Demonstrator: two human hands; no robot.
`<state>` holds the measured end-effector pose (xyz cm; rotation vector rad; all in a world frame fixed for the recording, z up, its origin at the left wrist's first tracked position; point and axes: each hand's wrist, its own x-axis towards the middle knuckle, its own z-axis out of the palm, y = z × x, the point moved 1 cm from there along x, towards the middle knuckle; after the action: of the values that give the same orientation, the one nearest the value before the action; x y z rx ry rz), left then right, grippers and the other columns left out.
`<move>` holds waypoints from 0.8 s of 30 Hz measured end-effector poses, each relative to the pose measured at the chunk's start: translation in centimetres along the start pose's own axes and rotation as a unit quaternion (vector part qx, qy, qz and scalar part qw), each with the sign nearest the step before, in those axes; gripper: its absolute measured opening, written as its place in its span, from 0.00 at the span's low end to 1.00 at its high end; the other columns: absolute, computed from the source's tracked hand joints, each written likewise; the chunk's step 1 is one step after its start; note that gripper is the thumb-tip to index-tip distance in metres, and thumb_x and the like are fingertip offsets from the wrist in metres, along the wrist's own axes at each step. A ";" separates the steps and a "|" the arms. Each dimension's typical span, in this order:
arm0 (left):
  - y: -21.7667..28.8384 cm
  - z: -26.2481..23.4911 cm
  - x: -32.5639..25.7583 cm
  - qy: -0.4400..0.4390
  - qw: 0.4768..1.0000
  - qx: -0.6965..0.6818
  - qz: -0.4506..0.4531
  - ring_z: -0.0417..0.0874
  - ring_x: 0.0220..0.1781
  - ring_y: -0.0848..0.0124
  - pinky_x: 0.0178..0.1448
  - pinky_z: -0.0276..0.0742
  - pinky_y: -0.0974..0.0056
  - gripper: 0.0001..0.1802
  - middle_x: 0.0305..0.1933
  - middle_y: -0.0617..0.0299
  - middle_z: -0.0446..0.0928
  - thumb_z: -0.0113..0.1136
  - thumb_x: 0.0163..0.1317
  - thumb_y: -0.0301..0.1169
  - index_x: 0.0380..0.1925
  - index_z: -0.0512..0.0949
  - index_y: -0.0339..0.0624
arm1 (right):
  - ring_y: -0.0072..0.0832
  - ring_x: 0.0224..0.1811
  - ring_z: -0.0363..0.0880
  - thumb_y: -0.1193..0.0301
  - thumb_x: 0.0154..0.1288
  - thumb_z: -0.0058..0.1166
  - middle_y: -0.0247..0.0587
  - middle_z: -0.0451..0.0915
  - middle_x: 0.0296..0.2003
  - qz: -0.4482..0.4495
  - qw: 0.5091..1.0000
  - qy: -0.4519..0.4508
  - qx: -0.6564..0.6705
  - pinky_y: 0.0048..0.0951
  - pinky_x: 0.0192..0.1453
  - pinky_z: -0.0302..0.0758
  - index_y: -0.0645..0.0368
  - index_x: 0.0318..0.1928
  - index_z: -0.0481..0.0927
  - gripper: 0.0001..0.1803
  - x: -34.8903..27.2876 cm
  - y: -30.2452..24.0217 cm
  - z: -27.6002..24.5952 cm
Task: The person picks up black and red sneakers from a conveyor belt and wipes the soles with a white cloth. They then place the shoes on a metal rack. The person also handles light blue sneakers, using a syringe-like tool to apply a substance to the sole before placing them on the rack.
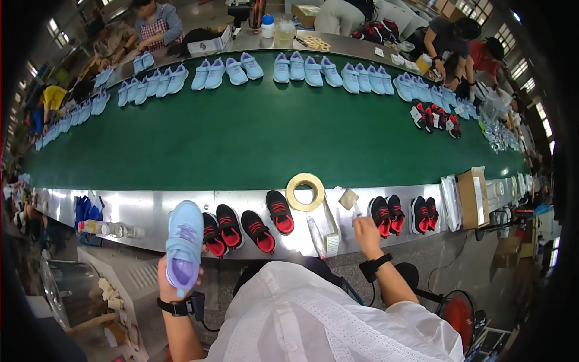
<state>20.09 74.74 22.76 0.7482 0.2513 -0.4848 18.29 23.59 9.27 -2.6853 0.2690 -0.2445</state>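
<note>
My left hand (163, 276) grips a light blue sneaker (186, 235) with a lilac lining, its toe pointing away from me, above the metal ledge's near edge. On the ledge, my right hand (366, 234) has its fingers drawn together around something small and pale that I cannot make out. Just beyond those fingers lies a small tan square pad (348, 199). Between my hands sit several black sneakers (257, 231) with red laces and lining. More black and red pairs (386, 216) stand right of my right hand.
A green conveyor belt (259, 133) runs across, its far side lined with light blue sneakers (215, 73). A tape roll (305, 192) lies on the metal ledge (148, 208). At right stands a cardboard box (473, 198). Co-workers (158, 27) work across the belt.
</note>
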 end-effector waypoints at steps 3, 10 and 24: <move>-1.9 -1.9 -0.9 0.022 0.988 -0.146 0.042 0.81 0.46 0.49 0.35 0.84 0.48 0.34 0.60 0.44 0.68 0.40 0.62 0.50 0.61 0.62 0.36 | 0.47 0.45 0.75 0.66 0.62 0.51 0.50 0.75 0.41 0.040 0.999 -0.022 -0.014 0.43 0.47 0.73 0.60 0.43 0.76 0.13 -1.1 -1.0 2.6; -1.7 -1.9 1.3 0.085 0.980 -0.046 0.174 0.75 0.55 0.65 0.58 0.71 0.54 0.24 0.54 0.58 0.74 0.46 0.65 0.38 0.58 0.66 0.38 | 0.49 0.45 0.71 0.68 0.59 0.49 0.54 0.76 0.39 0.010 0.997 -0.055 -0.060 0.45 0.50 0.69 0.61 0.44 0.78 0.15 -0.3 2.9 6.7; -7.1 4.6 5.0 -0.004 0.989 -0.110 0.100 0.73 0.57 0.70 0.57 0.73 0.62 0.27 0.58 0.62 0.68 0.43 0.70 0.39 0.66 0.53 0.44 | 0.30 0.34 0.77 0.75 0.56 0.59 0.44 0.76 0.43 -0.256 0.834 -0.333 0.358 0.28 0.39 0.74 0.56 0.59 0.67 0.29 2.1 -28.0 0.4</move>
<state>21.06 65.39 19.88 0.5490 0.2158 -0.2651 24.57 48.18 21.32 -1.8692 -0.6437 0.3792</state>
